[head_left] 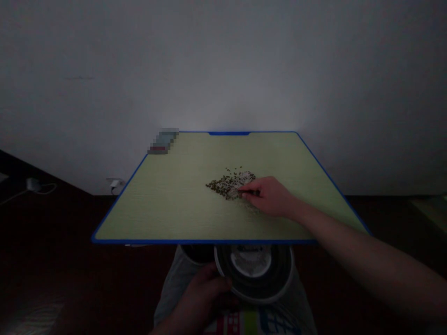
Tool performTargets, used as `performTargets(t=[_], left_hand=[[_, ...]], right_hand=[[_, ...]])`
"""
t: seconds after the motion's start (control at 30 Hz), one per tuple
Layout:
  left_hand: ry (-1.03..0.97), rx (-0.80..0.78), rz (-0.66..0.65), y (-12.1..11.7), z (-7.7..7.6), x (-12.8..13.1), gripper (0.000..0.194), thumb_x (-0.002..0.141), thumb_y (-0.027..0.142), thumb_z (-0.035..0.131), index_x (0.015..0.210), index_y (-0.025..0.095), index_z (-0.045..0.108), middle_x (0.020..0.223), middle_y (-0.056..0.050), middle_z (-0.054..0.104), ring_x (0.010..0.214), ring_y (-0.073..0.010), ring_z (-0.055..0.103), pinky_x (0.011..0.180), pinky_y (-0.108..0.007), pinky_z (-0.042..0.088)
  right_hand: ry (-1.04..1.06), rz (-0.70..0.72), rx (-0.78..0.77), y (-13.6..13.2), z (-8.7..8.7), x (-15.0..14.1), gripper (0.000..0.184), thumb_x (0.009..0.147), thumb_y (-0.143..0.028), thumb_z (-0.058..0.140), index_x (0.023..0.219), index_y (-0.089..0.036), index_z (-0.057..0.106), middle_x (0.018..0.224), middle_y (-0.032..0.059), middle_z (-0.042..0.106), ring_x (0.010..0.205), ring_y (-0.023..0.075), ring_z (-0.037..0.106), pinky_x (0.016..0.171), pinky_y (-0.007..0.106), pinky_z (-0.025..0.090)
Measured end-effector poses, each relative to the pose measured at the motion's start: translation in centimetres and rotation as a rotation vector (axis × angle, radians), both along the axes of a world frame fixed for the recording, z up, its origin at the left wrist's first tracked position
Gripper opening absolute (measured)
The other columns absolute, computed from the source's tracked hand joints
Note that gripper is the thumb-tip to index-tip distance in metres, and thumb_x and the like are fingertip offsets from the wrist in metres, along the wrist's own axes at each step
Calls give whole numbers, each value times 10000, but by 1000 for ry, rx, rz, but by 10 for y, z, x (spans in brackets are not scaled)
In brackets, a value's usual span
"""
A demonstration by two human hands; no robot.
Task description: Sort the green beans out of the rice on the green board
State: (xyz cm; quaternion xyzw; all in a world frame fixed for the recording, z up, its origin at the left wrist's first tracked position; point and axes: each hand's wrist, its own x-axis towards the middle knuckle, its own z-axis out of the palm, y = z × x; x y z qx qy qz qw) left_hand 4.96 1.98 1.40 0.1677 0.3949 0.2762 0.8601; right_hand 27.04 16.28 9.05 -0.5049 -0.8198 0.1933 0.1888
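Observation:
A pile of small dark green-brown and whitish grains (223,185) lies on the pale table (167,204), looser at its far side. My right hand (270,195) reaches in from the right over the near right part of the pile. Its thumb and forefinger are pinched; what is between them is too dark to make out. Below the table's front edge my left hand (209,286) grips the left rim of a round bowl (258,286). The bowl is dark inside with a pale rim, and a whitish patch with dark marks shows in it.
A second round container (197,253) is partly hidden beside the bowl, over my legs (171,284). Below them is a colourful printed item (244,323). A blurred-out flat object (163,141) lies at the table's far left corner. A white plug with cable (114,184) is at the wall.

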Motion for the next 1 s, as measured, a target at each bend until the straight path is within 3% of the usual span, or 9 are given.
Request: performTargets(t=[0.3, 0.6, 0.7, 0.8, 0.87, 1.0], left_hand=[[51, 27, -2, 1, 0, -1, 261, 748, 121, 634, 983, 217, 697, 850, 0, 799, 792, -214, 724, 675, -311, 482], [28, 56, -13, 1, -2, 0, 272, 722, 143, 672, 977, 225, 718, 847, 9, 800, 701, -180, 706, 650, -290, 490], [39, 53, -14, 2, 1, 0, 265, 710, 153, 682, 959, 234, 725, 822, 15, 801, 689, -174, 704, 643, -282, 494], [30, 54, -17, 2, 2, 0, 262, 717, 154, 685, 962, 239, 726, 816, 14, 800, 698, -175, 706, 666, -291, 504], [18, 55, -15, 1, 0, 0, 269, 722, 155, 686, 974, 243, 722, 832, 14, 800, 703, -173, 708, 677, -295, 506], [13, 55, -10, -1, -3, 0, 256, 719, 155, 688, 959, 235, 721, 819, 13, 798, 661, -158, 701, 645, -276, 500]], right_hand=[[57, 92, -45, 0, -1, 2, 291, 830, -226, 568, 1068, -224, 735, 916, 24, 764, 778, 174, 689, 700, 271, 487], [128, 148, -215, -21, -1, 15, 234, 829, -224, 570, 975, -213, 752, 850, 3, 756, 751, 160, 674, 672, 260, 480], [203, 60, -266, -26, -1, 27, 224, 821, -255, 579, 966, -215, 745, 856, 4, 754, 765, 173, 679, 679, 276, 499], [248, -120, -243, -31, -3, 48, 255, 806, -308, 599, 1003, -213, 730, 911, 23, 753, 815, 196, 689, 731, 306, 521], [199, -218, -208, -35, -5, 63, 262, 798, -333, 602, 993, -214, 732, 945, 37, 750, 839, 213, 690, 767, 329, 526], [155, -324, -248, -42, -11, 70, 335, 797, -349, 587, 1068, -190, 705, 910, 56, 751, 776, 221, 694, 697, 337, 542]])
